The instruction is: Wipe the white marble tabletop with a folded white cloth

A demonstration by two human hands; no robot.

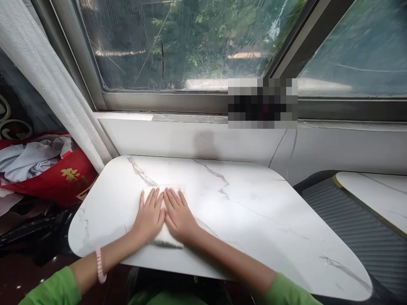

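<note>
White cloth (pixel 165 235) lay left of centre on the marble-patterned tabletop (pixel 254 237); left hand (pixel 149 217) and right hand (pixel 180 217) rested on it side by side, palms down, fingers extended. Even palm pressure, I judged, best kept it flat.

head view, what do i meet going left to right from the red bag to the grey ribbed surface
Red bag with gold lettering, pink bracelet, left hand, right hand, grey ribbed surface.
</note>
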